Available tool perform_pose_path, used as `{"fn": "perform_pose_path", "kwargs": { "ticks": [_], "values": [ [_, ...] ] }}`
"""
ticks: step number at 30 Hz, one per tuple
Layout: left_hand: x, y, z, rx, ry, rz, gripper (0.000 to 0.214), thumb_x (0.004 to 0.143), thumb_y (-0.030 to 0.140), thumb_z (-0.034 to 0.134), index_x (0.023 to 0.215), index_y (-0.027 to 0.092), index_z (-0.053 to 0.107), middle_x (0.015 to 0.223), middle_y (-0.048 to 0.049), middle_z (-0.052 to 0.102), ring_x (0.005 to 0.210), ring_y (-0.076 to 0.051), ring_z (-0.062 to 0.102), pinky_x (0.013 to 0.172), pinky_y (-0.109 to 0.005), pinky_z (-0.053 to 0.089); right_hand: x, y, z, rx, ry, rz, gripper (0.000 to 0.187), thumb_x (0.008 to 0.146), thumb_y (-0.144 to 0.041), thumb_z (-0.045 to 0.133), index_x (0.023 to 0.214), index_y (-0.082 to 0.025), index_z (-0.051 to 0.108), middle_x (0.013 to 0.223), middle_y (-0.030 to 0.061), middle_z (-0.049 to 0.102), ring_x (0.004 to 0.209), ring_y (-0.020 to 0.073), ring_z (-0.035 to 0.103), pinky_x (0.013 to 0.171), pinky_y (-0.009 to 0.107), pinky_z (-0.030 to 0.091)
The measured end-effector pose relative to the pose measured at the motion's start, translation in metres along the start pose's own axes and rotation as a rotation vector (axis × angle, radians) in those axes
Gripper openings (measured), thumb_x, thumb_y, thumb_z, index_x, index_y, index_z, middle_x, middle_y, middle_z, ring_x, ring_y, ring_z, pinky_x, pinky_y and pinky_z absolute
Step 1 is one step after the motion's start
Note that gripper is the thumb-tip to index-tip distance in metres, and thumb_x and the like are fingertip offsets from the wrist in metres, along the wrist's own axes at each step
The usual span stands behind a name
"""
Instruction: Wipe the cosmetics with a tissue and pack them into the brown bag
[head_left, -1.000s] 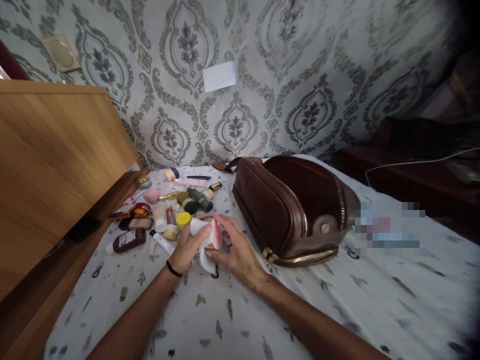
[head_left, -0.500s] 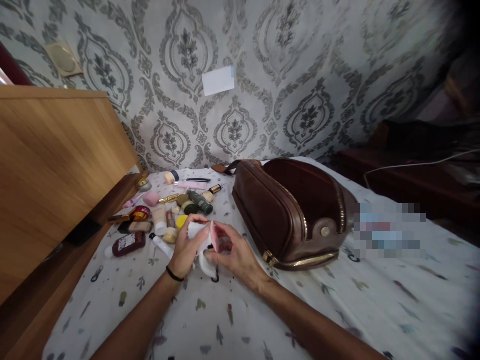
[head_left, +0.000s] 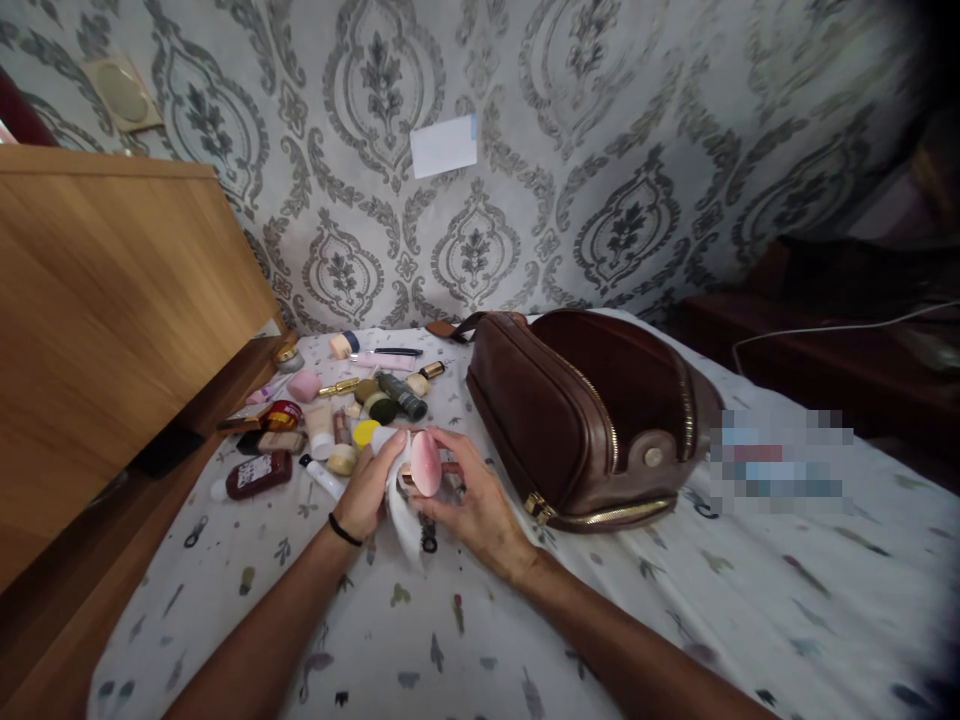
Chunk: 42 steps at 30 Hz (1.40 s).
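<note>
One smooth pink oval (head_left: pixel 426 463) — right hand (head_left: pixel 480 498); limp white cloth (head_left: pixel 406 522) — left hand (head_left: pixel 369 496).

Grey-patterned wallpaper (head_left: pixel 480 240) rises beside a wooden cabinet (head_left: pixel 112 300).

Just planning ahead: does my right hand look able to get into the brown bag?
Probably yes: the bag lies close beside the right hand, its top unzipped, with nothing seen blocking the opening. The hand is busy with the pink item, though, so it would likely need freeing first.
</note>
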<state>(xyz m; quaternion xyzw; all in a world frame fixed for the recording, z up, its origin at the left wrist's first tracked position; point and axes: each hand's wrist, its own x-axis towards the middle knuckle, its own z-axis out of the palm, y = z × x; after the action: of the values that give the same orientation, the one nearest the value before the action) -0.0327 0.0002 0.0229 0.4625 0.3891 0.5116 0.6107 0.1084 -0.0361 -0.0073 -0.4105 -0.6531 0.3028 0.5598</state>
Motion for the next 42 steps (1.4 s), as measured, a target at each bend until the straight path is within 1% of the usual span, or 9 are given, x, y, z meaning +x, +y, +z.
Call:
{"fn": "perform_pose_path", "kwargs": {
  "ticks": [7,11,14,22,28,32,36,39,42],
  "values": [
    [-0.004,-0.004,-0.004,0.134,-0.02,0.197,0.03,0.075,0.039,0.073,0.097,0.02,0.066,0.09,-0.0003,0.067,0.081,-0.016,0.06,0.075,-0.024,0.046,0.001,0.007,0.0,0.021,0.008,0.143,0.071,0.067,-0.035,0.081,0.131,-0.025,0.051,0.126,0.0098,0.054,0.11,0.0255,0.059,0.089,0.041,0.054],
    [-0.004,-0.005,-0.006,0.185,-0.033,0.223,0.026,0.079,0.038,0.071,0.096,0.02,0.064,0.087,0.0001,0.064,0.076,-0.013,0.057,0.071,-0.022,0.045,0.0,0.009,0.001,0.037,-0.04,0.199,0.071,0.066,-0.035,0.082,0.13,-0.025,0.053,0.122,0.0091,0.058,0.107,0.0255,0.06,0.089,0.042,0.053],
    [-0.004,-0.004,-0.004,0.156,-0.004,0.194,0.023,0.079,0.038,0.071,0.091,0.02,0.063,0.081,0.0014,0.063,0.073,-0.012,0.056,0.068,-0.021,0.045,-0.002,0.009,0.002,0.064,-0.062,0.19,0.074,0.066,-0.031,0.083,0.132,-0.026,0.05,0.127,0.0088,0.056,0.11,0.0251,0.06,0.09,0.041,0.053],
    [-0.002,0.005,0.002,-0.065,0.106,0.029,0.031,0.065,0.038,0.079,0.082,0.018,0.063,0.068,0.0043,0.064,0.061,-0.01,0.058,0.059,-0.021,0.046,-0.001,-0.006,-0.001,-0.066,-0.136,-0.041,0.076,0.07,-0.019,0.079,0.138,-0.031,0.047,0.127,0.0061,0.058,0.122,0.0261,0.053,0.105,0.044,0.043],
    [0.001,0.001,-0.002,-0.082,0.022,-0.106,0.036,0.068,0.046,0.077,0.086,0.015,0.069,0.076,-0.0001,0.071,0.069,-0.015,0.065,0.069,-0.025,0.05,-0.002,-0.002,-0.002,-0.13,-0.078,-0.095,0.073,0.074,-0.021,0.076,0.139,-0.03,0.044,0.134,0.0076,0.053,0.128,0.0259,0.048,0.11,0.046,0.039],
    [0.001,0.001,-0.002,-0.087,-0.008,-0.128,0.042,0.068,0.051,0.076,0.088,0.015,0.07,0.078,-0.0025,0.073,0.073,-0.018,0.067,0.07,-0.027,0.05,-0.003,0.001,0.0,-0.102,-0.011,-0.023,0.076,0.071,-0.027,0.078,0.139,-0.029,0.044,0.135,0.0099,0.049,0.126,0.028,0.049,0.103,0.046,0.046],
    [-0.001,0.002,0.001,-0.098,0.022,-0.03,0.041,0.065,0.047,0.079,0.09,0.016,0.069,0.077,0.0003,0.071,0.072,-0.015,0.065,0.068,-0.024,0.05,-0.001,0.006,0.001,-0.048,0.068,0.101,0.085,0.064,-0.031,0.084,0.139,-0.024,0.044,0.133,0.0129,0.05,0.119,0.0297,0.054,0.094,0.046,0.051],
    [-0.003,0.002,0.003,-0.139,0.052,0.008,0.04,0.062,0.042,0.082,0.09,0.017,0.068,0.077,0.0021,0.07,0.07,-0.013,0.063,0.066,-0.022,0.05,0.002,0.008,0.001,0.047,0.045,0.21,0.085,0.062,-0.034,0.085,0.137,-0.021,0.046,0.126,0.0125,0.058,0.108,0.0279,0.061,0.091,0.044,0.053],
    [-0.004,0.002,0.005,-0.191,0.081,0.007,0.039,0.06,0.041,0.083,0.086,0.017,0.067,0.074,0.0033,0.069,0.066,-0.012,0.062,0.063,-0.021,0.049,0.003,0.007,0.0,0.138,-0.026,0.233,0.072,0.068,-0.035,0.082,0.132,-0.021,0.052,0.12,0.0094,0.065,0.103,0.0254,0.064,0.09,0.041,0.054]
  ]
}}
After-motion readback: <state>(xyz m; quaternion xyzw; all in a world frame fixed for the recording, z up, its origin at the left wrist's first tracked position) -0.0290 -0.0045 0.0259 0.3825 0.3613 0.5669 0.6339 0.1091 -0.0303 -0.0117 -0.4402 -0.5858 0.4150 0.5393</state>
